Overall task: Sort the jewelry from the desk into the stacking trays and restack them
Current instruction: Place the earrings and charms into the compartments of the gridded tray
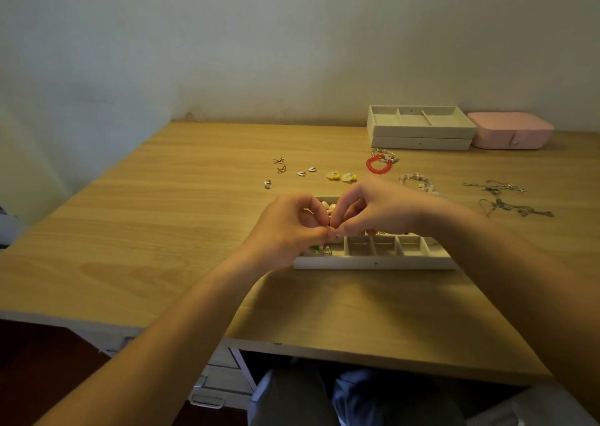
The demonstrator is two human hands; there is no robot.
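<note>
- Head view, the only one we get: both hands meet right above the near-left part of the divided tray (pixel 376 261). The left hand (pixel 290 227) and right hand (pixel 378 211) each have a fingertip grip pinching the same tiny piece (pixel 332 230). It's too small to say what it is.
- That tray sits on the counter (pixel 162 214) just in front of the person, and a few compartments around the hands already hold bits.
- Unsorted stuff on the counter beyond it: rose-gold earrings (pixel 280 165), white earrings (pixel 306 171), yellow earrings (pixel 341 176), a red bracelet (pixel 378 165), a pale pink bracelet (pixel 418 180) just past the right hand, and silver chains (pixel 506 198) off to the right.
- Two more stacked trays (pixel 418 130) wait at the back, beside a pink box (pixel 511 133).
- Risk one, I'd say: the piece is held only by fingertips, so a slip could drop it into the wrong compartment or bounce it across the counter.
- Risk two: those chains look tangled, so lifting one probably drags the others along.
- Risk three: anything poking above a compartment rim could keep the trays from seating when restacked.
</note>
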